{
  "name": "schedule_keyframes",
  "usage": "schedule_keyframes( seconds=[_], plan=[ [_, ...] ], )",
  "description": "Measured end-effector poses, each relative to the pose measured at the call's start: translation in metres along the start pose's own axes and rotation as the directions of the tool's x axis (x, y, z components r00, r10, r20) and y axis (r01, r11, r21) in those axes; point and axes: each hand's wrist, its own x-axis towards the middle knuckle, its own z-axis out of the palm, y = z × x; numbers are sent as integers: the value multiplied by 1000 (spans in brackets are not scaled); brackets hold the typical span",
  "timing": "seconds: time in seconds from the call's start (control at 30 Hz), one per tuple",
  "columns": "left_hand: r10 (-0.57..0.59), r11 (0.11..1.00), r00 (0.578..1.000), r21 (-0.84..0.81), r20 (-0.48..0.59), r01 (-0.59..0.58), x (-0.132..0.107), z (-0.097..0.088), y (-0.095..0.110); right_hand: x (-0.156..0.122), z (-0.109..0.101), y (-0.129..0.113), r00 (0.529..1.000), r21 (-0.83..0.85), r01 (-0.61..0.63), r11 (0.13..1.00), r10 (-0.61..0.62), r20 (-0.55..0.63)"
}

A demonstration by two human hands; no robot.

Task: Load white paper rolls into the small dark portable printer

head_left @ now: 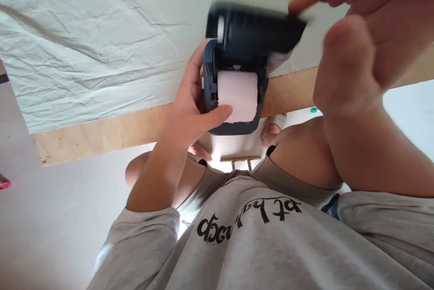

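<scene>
A dark portable thermal printer [208, 120] has its black lid [257, 30] swung up, the lid smeared by motion. Inside the body sits a white paper roll [239, 93]. My left hand [191, 109] is wrapped round the printer's left side, and its thumb presses on the roll's lower left part. At the upper right, my right hand [359, 32] is blurred, with the index finger stretched out to the lid's right corner. Its thumb stands apart from that finger, and nothing shows in its grasp.
Behind the printer, a wrinkled pale cloth [101, 55] covers the table, whose bare wooden edge [101, 132] runs across below it. My legs and a small wooden stool [240, 159] are under the printer. A green object [313, 110] lies on the floor at right.
</scene>
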Motion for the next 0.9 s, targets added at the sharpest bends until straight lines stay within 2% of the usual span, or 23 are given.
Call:
schedule_keyframes(
  seconds=[0.07,0.1,0.2,0.27,0.33,0.43,0.5,0.63,0.8,0.9],
  plan=[
    [-30,999,999,12,-37,30,-2,1,4,-1,-1,2,975,-6,130,991,-129,-181],
    [-43,999,998,10,-56,43,-3,1,6,-1,-1,2,964,-40,160,986,-165,-210],
    [-72,996,995,-51,-66,69,-4,5,20,-5,1,-7,984,-165,120,979,-140,-113],
    [-120,987,992,-112,-43,114,-5,9,35,-8,6,-14,988,-266,143,953,-155,-23],
    [-279,954,956,-136,-90,266,-5,15,49,-12,11,-18,984,-326,178,928,-172,48],
    [-279,958,949,-112,-144,265,-4,20,60,-17,16,-20,982,-355,176,918,-140,124],
    [-253,965,957,-114,-139,238,-3,21,60,-19,15,-20,982,-355,159,921,-113,148],
    [-286,954,956,-113,-73,277,-1,18,55,-23,10,-19,980,-409,120,905,-43,193],
    [-122,983,993,-140,-1,120,3,10,39,-24,10,-16,971,-459,163,874,-60,231],
    [-113,982,993,-148,43,118,4,6,33,-22,12,-17,969,-447,146,883,-37,244]
  ],
)
